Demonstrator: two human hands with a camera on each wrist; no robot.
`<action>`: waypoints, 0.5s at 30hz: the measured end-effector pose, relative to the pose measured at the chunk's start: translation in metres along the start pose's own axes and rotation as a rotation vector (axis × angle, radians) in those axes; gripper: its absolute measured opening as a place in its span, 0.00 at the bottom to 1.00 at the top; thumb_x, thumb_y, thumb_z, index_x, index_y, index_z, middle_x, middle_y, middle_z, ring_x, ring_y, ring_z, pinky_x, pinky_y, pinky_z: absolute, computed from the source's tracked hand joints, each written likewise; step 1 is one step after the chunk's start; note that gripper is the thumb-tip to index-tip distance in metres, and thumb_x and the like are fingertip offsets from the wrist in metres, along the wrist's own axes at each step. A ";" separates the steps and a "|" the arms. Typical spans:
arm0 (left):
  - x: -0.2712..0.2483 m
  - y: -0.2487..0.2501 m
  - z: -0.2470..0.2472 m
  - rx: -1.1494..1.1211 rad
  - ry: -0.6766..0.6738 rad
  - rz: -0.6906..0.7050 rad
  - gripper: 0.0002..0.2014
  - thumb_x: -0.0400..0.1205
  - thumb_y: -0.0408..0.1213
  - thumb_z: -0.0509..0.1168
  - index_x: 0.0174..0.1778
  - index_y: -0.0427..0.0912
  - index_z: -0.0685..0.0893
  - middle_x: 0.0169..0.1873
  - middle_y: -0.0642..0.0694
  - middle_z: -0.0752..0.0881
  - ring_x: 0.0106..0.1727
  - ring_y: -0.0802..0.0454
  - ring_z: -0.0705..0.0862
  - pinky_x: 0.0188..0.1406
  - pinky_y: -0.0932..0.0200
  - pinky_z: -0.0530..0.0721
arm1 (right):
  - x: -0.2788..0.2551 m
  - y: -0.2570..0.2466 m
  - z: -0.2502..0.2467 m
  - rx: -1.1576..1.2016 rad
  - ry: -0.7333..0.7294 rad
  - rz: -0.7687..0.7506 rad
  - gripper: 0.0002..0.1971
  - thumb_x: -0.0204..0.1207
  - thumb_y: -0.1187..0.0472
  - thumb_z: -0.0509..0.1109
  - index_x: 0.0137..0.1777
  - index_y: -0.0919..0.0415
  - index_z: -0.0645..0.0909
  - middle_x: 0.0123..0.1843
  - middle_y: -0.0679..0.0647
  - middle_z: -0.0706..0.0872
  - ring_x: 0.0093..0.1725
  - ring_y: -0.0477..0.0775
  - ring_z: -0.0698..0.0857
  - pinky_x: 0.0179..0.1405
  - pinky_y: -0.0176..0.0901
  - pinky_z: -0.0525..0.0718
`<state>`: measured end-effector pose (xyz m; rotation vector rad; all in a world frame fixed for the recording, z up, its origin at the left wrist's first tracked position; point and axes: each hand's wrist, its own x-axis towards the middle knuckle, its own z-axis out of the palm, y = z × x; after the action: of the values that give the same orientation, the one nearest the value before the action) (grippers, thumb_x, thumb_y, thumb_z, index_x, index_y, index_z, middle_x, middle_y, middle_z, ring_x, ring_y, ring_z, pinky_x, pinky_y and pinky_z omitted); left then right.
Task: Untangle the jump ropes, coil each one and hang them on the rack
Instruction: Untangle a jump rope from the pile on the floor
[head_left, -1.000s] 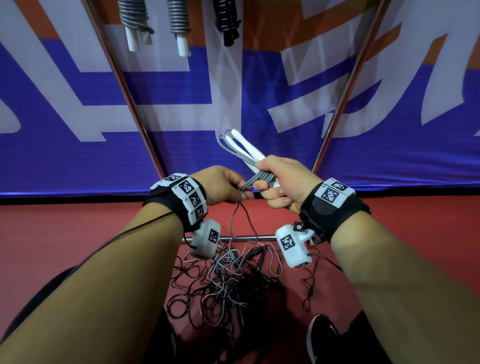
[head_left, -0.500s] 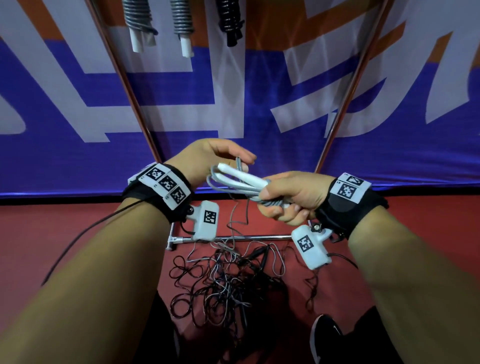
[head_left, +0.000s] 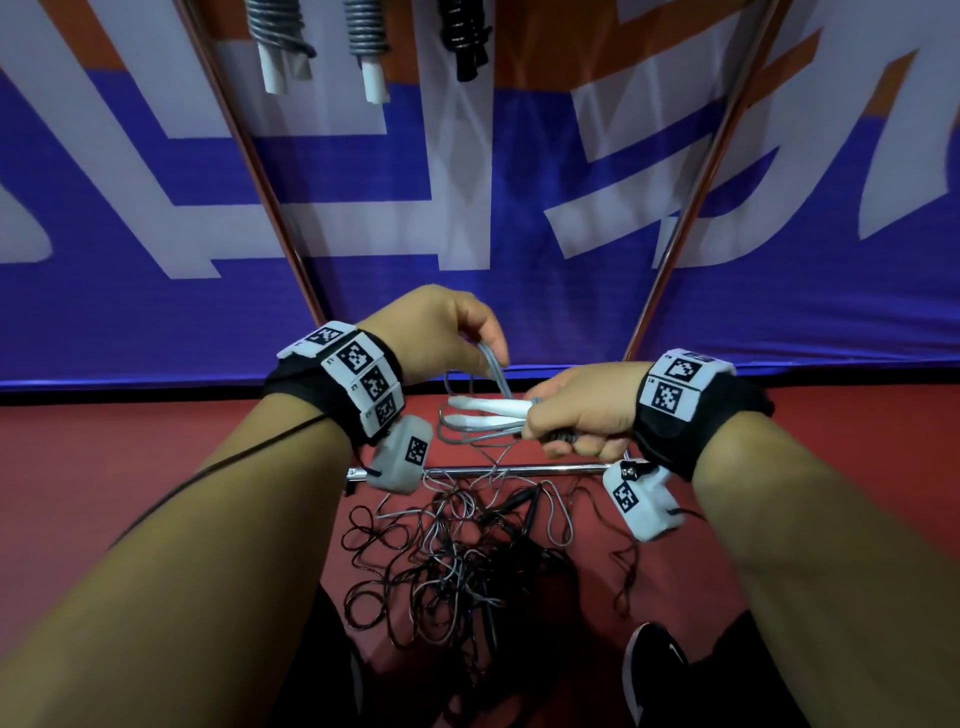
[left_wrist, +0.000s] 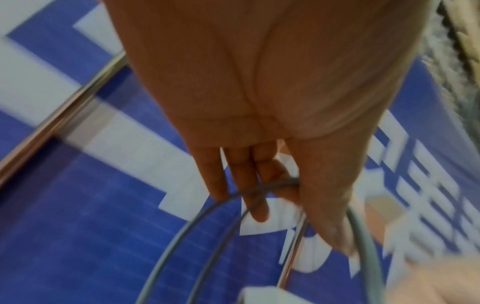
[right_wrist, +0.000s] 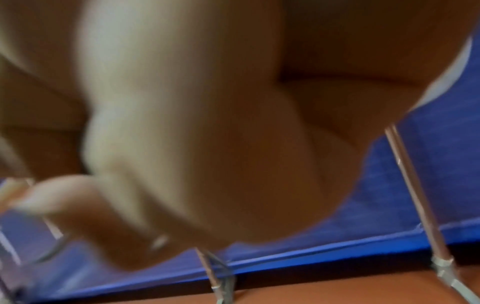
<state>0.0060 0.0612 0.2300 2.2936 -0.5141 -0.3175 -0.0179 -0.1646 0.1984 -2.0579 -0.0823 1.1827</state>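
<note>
My right hand (head_left: 566, 415) grips a grey jump rope by its two white handles (head_left: 483, 410) and a bundle of its loops, the handles pointing left. My left hand (head_left: 457, 332) is above them and pinches a strand of the grey cord (head_left: 493, 369); in the left wrist view the cord (left_wrist: 272, 186) crosses my fingers (left_wrist: 249, 185). More cord trails down to a tangled pile of black and grey ropes (head_left: 457, 566) on the red floor. Coiled ropes (head_left: 363, 36) hang at the top of the rack. The right wrist view is blurred.
The rack's two slanted metal legs (head_left: 270, 171) (head_left: 691, 208) frame my hands, with its floor bar (head_left: 509, 470) just beyond the pile. A blue and white banner (head_left: 156, 197) covers the wall behind. A black shoe (head_left: 654, 670) stands at lower right.
My right hand has tilted the white handles from pointing up to lying level, pointing left. My left hand has risen from beside the right hand and now pinches the cord above the handles.
</note>
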 end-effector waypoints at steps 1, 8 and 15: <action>0.001 0.000 0.002 0.053 -0.004 -0.005 0.08 0.75 0.35 0.83 0.41 0.54 0.95 0.44 0.55 0.92 0.47 0.61 0.90 0.53 0.63 0.88 | 0.003 0.001 0.000 -0.064 0.054 0.020 0.24 0.76 0.51 0.72 0.63 0.70 0.81 0.36 0.58 0.80 0.24 0.55 0.67 0.22 0.37 0.63; 0.006 0.003 0.014 0.132 -0.012 -0.071 0.12 0.76 0.41 0.82 0.50 0.63 0.95 0.46 0.58 0.91 0.44 0.61 0.89 0.53 0.56 0.89 | 0.017 0.003 -0.009 -0.262 0.571 0.047 0.24 0.82 0.43 0.66 0.38 0.64 0.88 0.27 0.58 0.88 0.20 0.59 0.83 0.26 0.41 0.81; 0.013 -0.002 0.036 -0.016 -0.013 -0.190 0.23 0.81 0.42 0.80 0.69 0.46 0.81 0.42 0.49 0.94 0.37 0.51 0.94 0.49 0.48 0.94 | 0.027 0.002 -0.017 -0.142 0.827 -0.065 0.16 0.80 0.49 0.66 0.45 0.63 0.83 0.37 0.62 0.92 0.24 0.63 0.87 0.27 0.46 0.84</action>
<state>0.0044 0.0342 0.2030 2.3303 -0.2996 -0.4277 0.0100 -0.1645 0.1828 -2.4887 0.1681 0.2237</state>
